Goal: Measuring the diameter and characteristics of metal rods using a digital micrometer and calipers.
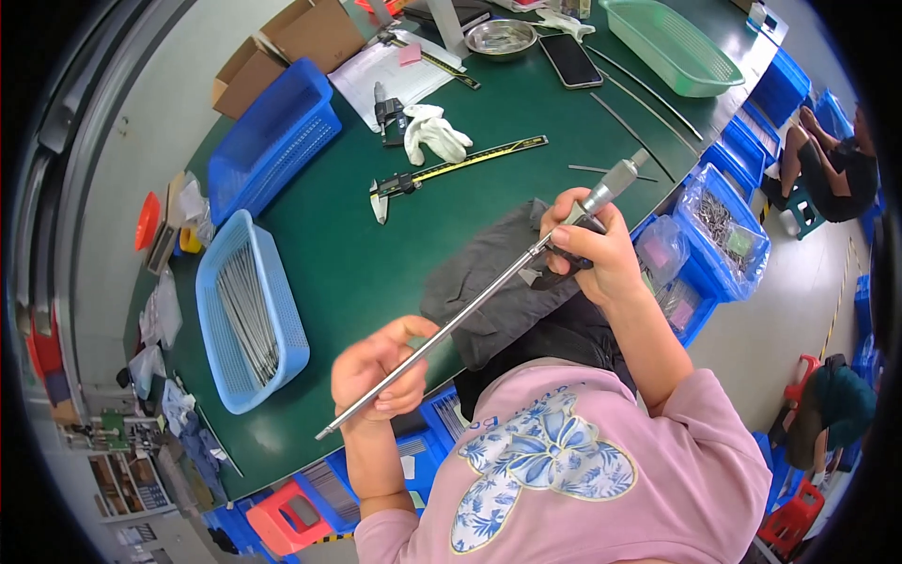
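A long, thin metal rod slants across the view in front of my body. My left hand, slightly blurred, has its fingers curled at the rod's lower part. A micrometer with a silver thimble is gripped in my right hand, its frame partly hidden by my fingers. The rod's upper end meets the micrometer at that hand. Beneath the rod, a dark grey cloth lies on the green table. To the left, a light blue basket holds several similar rods.
A digital caliper, white glove and second micrometer lie beyond my hands. Further back are a phone, metal bowl and green basket. Blue bins stand along the right edge; a person sits beyond.
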Action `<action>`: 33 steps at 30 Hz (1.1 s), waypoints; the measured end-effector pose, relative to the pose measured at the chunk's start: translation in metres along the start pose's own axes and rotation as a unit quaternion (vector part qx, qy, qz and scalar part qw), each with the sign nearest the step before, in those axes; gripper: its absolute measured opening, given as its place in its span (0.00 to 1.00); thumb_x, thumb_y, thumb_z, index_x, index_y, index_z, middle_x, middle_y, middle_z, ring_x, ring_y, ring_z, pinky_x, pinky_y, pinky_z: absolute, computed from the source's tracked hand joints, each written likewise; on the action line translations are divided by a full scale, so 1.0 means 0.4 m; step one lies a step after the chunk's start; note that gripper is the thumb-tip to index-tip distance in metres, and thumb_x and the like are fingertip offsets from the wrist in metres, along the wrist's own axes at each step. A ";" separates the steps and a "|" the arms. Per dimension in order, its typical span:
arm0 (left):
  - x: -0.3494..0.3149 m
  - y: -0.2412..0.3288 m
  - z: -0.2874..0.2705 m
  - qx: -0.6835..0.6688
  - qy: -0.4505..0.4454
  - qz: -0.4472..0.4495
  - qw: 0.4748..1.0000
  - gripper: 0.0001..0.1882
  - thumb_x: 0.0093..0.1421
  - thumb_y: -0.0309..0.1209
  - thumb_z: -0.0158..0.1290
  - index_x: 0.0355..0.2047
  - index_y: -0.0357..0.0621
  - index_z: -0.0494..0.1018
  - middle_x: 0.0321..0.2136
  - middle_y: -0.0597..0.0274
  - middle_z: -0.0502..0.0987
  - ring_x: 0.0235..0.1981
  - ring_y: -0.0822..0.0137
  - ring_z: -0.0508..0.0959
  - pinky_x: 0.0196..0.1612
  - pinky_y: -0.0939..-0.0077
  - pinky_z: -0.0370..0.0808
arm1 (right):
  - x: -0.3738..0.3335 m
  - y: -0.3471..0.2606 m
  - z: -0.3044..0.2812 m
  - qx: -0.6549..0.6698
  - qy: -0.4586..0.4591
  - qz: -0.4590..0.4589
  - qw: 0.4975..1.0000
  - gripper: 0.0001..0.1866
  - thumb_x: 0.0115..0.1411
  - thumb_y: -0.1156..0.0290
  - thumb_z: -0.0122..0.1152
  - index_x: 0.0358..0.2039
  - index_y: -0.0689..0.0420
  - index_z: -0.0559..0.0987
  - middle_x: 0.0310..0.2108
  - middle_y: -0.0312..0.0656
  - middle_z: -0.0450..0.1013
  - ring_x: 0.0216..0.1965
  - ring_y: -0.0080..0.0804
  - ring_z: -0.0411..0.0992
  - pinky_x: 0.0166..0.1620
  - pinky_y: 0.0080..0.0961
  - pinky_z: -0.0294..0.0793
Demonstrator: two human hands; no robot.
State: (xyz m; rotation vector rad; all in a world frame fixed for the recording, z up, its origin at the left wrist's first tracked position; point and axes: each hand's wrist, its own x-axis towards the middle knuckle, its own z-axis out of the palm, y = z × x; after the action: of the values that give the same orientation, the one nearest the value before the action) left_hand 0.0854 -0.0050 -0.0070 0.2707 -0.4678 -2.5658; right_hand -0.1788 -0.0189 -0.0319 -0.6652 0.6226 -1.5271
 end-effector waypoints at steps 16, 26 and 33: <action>0.145 -0.126 -0.032 0.156 0.126 0.364 0.910 0.09 0.58 0.33 0.41 0.31 0.39 0.66 0.20 0.62 0.65 0.16 0.73 0.65 0.16 0.83 0.64 | -0.063 0.012 0.044 -0.087 -0.083 -0.047 0.992 0.13 0.49 0.65 0.50 0.28 0.64 0.68 0.22 0.48 0.68 0.15 0.23 0.64 0.16 0.15 0.64; 0.128 -0.125 -0.007 0.210 0.080 0.338 0.914 0.09 0.58 0.30 0.41 0.29 0.35 0.64 0.19 0.58 0.64 0.14 0.71 0.67 0.16 0.80 0.69 | -0.058 -0.058 0.076 0.140 -0.053 0.192 0.970 0.36 0.53 0.40 0.28 0.28 0.65 0.71 0.19 0.51 0.69 0.14 0.29 0.64 0.13 0.17 0.62; 0.122 -0.123 -0.010 0.211 0.093 0.309 0.923 0.09 0.58 0.30 0.41 0.29 0.35 0.64 0.19 0.59 0.64 0.14 0.72 0.67 0.16 0.81 0.69 | -0.054 -0.048 0.074 0.117 -0.094 0.202 0.968 0.35 0.55 0.43 0.28 0.28 0.66 0.70 0.20 0.51 0.70 0.12 0.27 0.63 0.13 0.16 0.62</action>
State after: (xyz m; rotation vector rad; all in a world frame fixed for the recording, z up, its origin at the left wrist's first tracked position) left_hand 0.0231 0.0081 -0.0342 0.4332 -0.8752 -1.7893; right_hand -0.1693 0.0038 0.0014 -0.4602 0.3952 -1.1191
